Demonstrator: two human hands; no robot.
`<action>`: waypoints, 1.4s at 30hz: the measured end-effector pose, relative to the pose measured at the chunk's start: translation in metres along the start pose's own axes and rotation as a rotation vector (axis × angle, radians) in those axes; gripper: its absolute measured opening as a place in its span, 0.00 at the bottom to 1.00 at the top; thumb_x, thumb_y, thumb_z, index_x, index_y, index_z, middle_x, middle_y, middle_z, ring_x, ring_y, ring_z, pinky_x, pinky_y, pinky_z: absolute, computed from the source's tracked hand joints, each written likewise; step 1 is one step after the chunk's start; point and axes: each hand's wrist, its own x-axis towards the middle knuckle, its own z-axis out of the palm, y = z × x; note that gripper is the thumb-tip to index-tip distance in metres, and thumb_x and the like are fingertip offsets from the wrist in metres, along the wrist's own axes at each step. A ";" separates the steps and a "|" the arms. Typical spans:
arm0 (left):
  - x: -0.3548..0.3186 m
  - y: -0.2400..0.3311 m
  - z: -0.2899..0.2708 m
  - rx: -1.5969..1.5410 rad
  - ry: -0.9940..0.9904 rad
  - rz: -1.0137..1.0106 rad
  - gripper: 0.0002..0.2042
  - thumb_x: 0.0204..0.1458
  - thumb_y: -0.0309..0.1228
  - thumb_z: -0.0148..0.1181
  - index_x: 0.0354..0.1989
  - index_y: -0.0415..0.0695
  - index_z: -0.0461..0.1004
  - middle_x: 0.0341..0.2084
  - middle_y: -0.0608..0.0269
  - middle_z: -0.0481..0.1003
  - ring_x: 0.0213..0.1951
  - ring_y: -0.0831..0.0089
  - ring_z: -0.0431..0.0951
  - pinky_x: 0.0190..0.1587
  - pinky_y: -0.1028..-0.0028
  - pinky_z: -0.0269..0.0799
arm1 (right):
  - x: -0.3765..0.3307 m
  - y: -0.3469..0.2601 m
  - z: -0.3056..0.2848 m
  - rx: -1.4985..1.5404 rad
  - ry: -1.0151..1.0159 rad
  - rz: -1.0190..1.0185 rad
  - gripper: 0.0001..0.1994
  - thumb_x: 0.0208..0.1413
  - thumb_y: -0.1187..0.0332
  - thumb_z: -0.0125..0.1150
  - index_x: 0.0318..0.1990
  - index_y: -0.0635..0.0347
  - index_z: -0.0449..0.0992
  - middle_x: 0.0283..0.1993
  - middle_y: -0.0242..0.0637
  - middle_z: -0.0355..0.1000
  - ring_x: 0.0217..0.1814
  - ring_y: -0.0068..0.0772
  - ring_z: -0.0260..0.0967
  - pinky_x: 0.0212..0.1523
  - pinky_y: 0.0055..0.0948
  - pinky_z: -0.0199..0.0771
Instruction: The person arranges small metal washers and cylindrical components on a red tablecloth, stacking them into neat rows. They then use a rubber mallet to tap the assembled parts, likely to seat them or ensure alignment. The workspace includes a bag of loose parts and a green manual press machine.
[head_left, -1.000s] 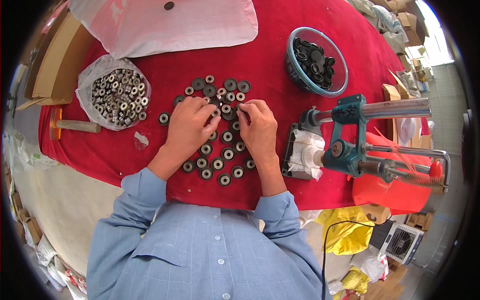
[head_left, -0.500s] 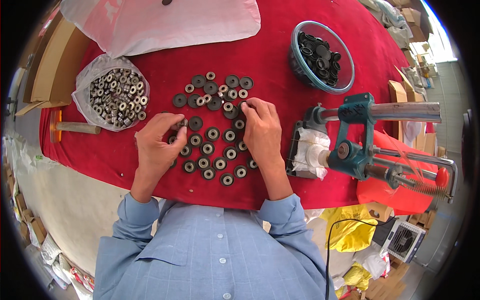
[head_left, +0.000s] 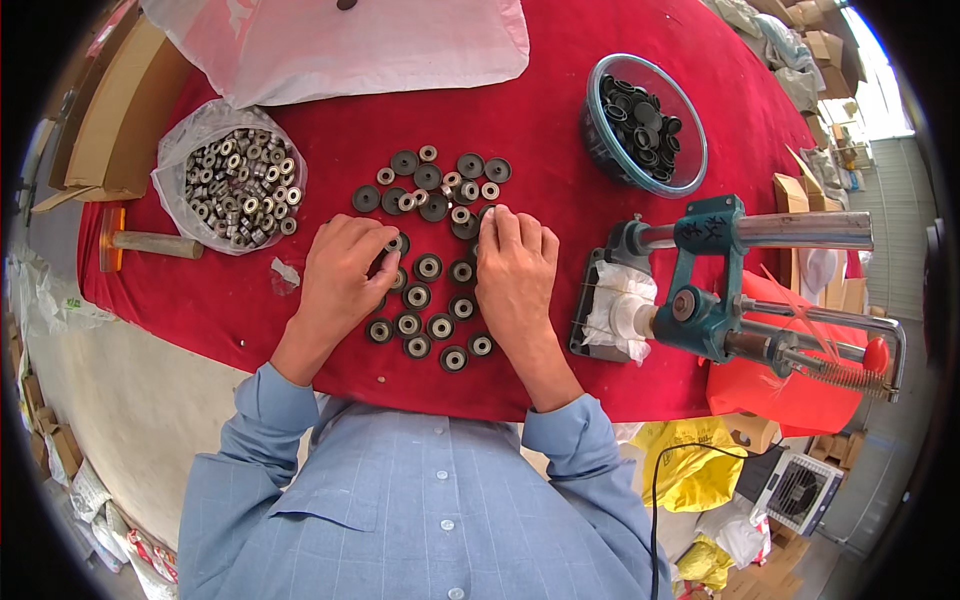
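Observation:
Toward the middle of the red-covered table, my left hand (head_left: 345, 272) is closed, its finger and thumb about the edge of a round black cap (head_left: 402, 243). The metal bearing it held is mostly hidden there. My right hand (head_left: 515, 278) is closed too, its fingertips pinching a dark cap (head_left: 486, 211), mostly covered by the fingers. Between my hands and nearer me lie several black caps with bearings in them (head_left: 428, 267). Farther off are loose black caps (head_left: 404, 163) and small ring-shaped bearings (head_left: 385, 176), some resting on caps.
A clear plastic bag of bearings (head_left: 243, 190) sits at left, beside a hammer (head_left: 155, 243) and a cardboard box (head_left: 125, 120). At far right stands a clear bowl (head_left: 600, 135) of black caps. A green hand press (head_left: 705, 275) stands right of my right hand. A white sack (head_left: 380, 50) lies at the back.
My left hand has moved right with the bearing, onto the black cap beside it. My right hand stays nearly in place, its fingers slightly lower and closer together.

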 end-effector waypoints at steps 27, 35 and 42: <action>-0.023 0.010 -0.015 0.194 -0.206 0.151 0.20 0.59 0.33 0.70 0.58 0.39 0.82 0.59 0.59 0.77 0.60 0.58 0.75 0.65 0.48 0.67 | 0.023 -0.011 0.018 0.427 0.161 0.105 0.09 0.57 0.68 0.75 0.44 0.53 0.83 0.46 0.29 0.81 0.50 0.35 0.77 0.52 0.41 0.68; -0.025 0.007 -0.014 0.249 -0.230 0.166 0.24 0.58 0.31 0.69 0.64 0.38 0.79 0.62 0.58 0.76 0.63 0.57 0.74 0.70 0.44 0.62 | 0.014 -0.007 0.005 0.390 0.139 0.108 0.09 0.56 0.68 0.76 0.43 0.53 0.84 0.45 0.27 0.82 0.48 0.34 0.76 0.53 0.40 0.67; -0.025 0.016 -0.015 0.234 -0.198 0.120 0.22 0.58 0.31 0.69 0.62 0.40 0.81 0.59 0.56 0.78 0.62 0.57 0.75 0.70 0.44 0.62 | 0.011 -0.009 0.014 0.382 0.145 0.080 0.06 0.60 0.69 0.72 0.44 0.54 0.85 0.47 0.27 0.80 0.50 0.34 0.74 0.55 0.41 0.66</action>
